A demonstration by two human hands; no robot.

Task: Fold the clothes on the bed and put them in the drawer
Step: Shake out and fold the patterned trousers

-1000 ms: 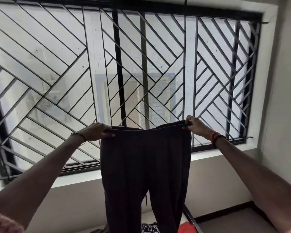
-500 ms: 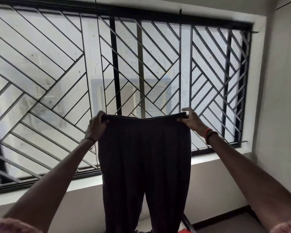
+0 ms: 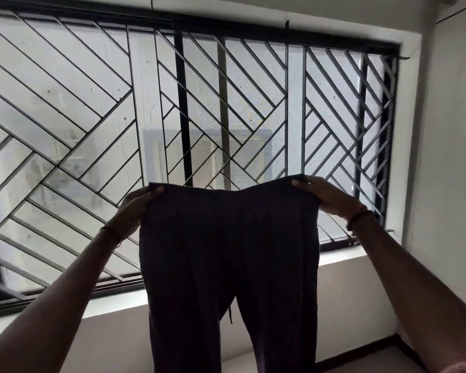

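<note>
left hand (image 3: 136, 208): grips waistband's left corner | right hand (image 3: 324, 196): grips right corner | dark trousers (image 3: 226, 251): hanging, legs down, before barred window (image 3: 92, 117)

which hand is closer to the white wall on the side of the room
Right. The right hand grips the trousers' waistband corner on the side of the white wall; the left hand grips the opposite corner, farther from it.

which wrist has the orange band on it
The right hand side: its wrist carries the orange band. The left hand wrist has only a thin dark bangle. Both grip the dark trousers.
</note>
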